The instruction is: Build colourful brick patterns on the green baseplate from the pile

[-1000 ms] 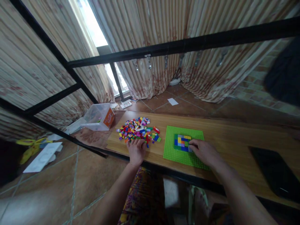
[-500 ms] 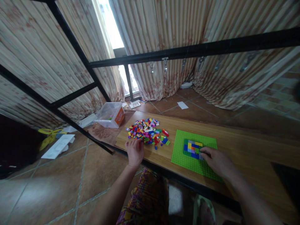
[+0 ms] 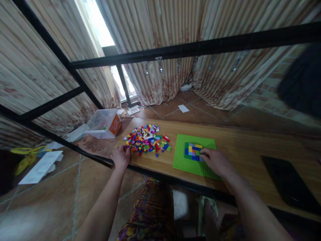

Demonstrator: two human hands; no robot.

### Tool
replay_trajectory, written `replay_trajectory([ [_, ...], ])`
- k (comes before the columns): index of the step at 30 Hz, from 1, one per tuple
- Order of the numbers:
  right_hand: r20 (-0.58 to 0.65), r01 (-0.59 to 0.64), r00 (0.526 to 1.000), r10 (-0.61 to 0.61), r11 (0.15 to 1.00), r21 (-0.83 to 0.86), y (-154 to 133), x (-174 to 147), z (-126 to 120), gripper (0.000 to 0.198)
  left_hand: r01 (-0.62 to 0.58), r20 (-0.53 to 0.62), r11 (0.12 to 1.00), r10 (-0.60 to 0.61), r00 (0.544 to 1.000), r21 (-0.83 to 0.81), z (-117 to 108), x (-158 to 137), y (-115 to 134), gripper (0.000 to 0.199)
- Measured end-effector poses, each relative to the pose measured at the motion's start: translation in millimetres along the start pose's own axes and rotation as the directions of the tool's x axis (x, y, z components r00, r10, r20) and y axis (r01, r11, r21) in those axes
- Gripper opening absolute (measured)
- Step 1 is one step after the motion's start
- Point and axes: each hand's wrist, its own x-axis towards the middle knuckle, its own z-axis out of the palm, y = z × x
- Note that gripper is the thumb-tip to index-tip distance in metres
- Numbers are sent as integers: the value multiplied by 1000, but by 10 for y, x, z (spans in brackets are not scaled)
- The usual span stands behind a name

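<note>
My right hand point(image 3: 213, 160) is over a green studded baseplate point(image 3: 180, 157), its thumb and fingers pinched at the right side of a low patch of toy bricks point(image 3: 192, 151). That patch has a dark green and blue border around yellow, orange and pale bricks. A small brick seems to be between the fingertips, mostly hidden by them. To the left, my left hand point(image 3: 121, 156) rests at the near-left edge of a loose pile of colourful toy bricks point(image 3: 145, 139). Its fingers are curled together, and whatever is in them cannot be made out.
A clear plastic box point(image 3: 101, 124) with an orange label stands beyond the pile's left end. On the wooden bench point(image 3: 233, 140) a flat black object point(image 3: 288, 182) lies at the right. A black metal bar point(image 3: 180, 50) crosses in front of the curtains.
My left hand has shifted left from the front of the brick pile to its near-left edge. My right hand stays at the brick patch. The camera view has turned rightward.
</note>
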Motion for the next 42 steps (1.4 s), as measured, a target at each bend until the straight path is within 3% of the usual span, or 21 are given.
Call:
replay_trajectory([
  [6,-3,-53,999,53,998,-37,17,-4,-87,28,-34,-36,982,28,999,-185,-91,-164,26,31],
  [8,-9,-64,998,64,997,-33,14,-2,-106,28,-56,9,948,62,998,-315,-130,-297,127,33],
  [11,-15,-63,998,63,998,-26,-13,1,-116,27,-159,75,860,222,972,-485,-153,-501,364,34],
  [17,-8,-53,999,53,999,3,-12,-29,-103,25,-213,75,819,297,952,-533,-149,-615,698,36],
  [20,-15,-41,999,41,999,10,25,-52,-99,25,-191,62,830,261,963,-524,-158,-542,620,37],
  [30,0,-18,1000,18,1000,-14,-13,-41,-64,27,11,0,951,-12,1000,-309,-88,-189,-58,30],
  [35,0,7,1000,-7,1000,-7,33,-13,13,27,2,50,977,9,999,-211,15,-55,-151,27],
  [42,-31,39,999,-38,999,19,90,2,63,29,-36,91,971,59,994,-237,114,-28,-68,33],
])
